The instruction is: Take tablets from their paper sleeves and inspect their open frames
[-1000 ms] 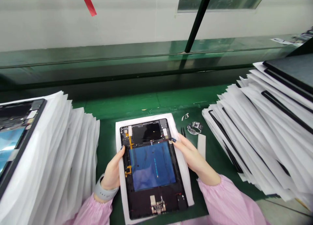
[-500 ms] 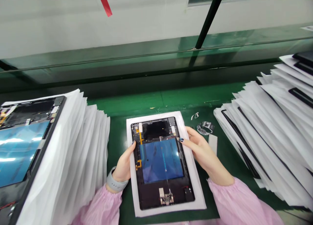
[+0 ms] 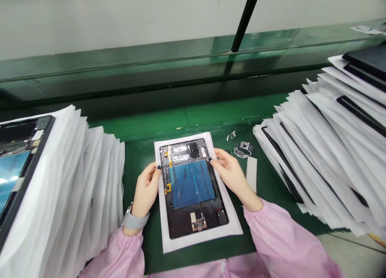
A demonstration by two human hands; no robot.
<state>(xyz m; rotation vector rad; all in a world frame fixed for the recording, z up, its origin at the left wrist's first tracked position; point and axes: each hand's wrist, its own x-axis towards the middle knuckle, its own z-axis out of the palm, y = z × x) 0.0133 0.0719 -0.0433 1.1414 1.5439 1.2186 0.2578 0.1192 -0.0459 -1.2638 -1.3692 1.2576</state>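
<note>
An opened tablet housing point(image 3: 191, 183) with a blue battery panel, exposed circuitry and orange flex strips lies on a white sheet point(image 3: 197, 239). My left hand point(image 3: 146, 191) holds its left edge, and my right hand point(image 3: 230, 175) holds its upper right edge. A grey watch band point(image 3: 135, 220) circles my left wrist, below a pink sleeve point(image 3: 117, 254). Just beyond my right hand are a curled metal piece point(image 3: 243, 150), a small white clip point(image 3: 231, 136) and a white strip point(image 3: 251, 174).
White sheets fan out in a tall stack point(image 3: 90, 181) on the left, under another tablet housing point(image 3: 18, 161). A second stack point(image 3: 325, 161) with black frames stands on the right. Both rest on the green bench mat point(image 3: 193, 113), before a glass panel point(image 3: 181, 54).
The view has shifted, and the tablet sits higher and looks smaller. My hands have drawn nearer its upper half. Silvery patches now show where the top area looked black.
</note>
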